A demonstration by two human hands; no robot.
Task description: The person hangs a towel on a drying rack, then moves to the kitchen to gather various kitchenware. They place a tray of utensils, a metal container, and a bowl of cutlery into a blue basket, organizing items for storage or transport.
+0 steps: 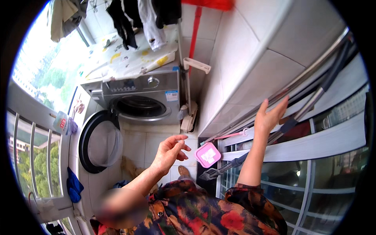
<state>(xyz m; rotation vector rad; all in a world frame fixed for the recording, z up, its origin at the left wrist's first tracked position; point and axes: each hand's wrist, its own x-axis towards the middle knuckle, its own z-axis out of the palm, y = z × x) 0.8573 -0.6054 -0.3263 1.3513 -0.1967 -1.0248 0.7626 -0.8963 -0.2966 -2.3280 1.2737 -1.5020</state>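
My left hand [171,152] hovers over the tiled floor with its fingers loosely curled and apart, holding nothing. Raised at the right, my right hand [268,117] has its thumb and fingers spread beside long metal poles [308,107]; whether it touches them I cannot tell. Between and below the hands is a pink square plastic container [207,154] bearing a label. Ahead stands a front-loading washing machine [141,97], its round door [100,142] swung out to the left. A patterned cover [129,58] lies on top of the machine.
Dark and white clothes [149,20] hang overhead. Brushes and a beige long-handled tool [190,117] stand between the machine and the tiled wall [232,58]. A grey mop head [210,174] is low at the right, near the sliding glass door. A barred window [33,158] lies left.
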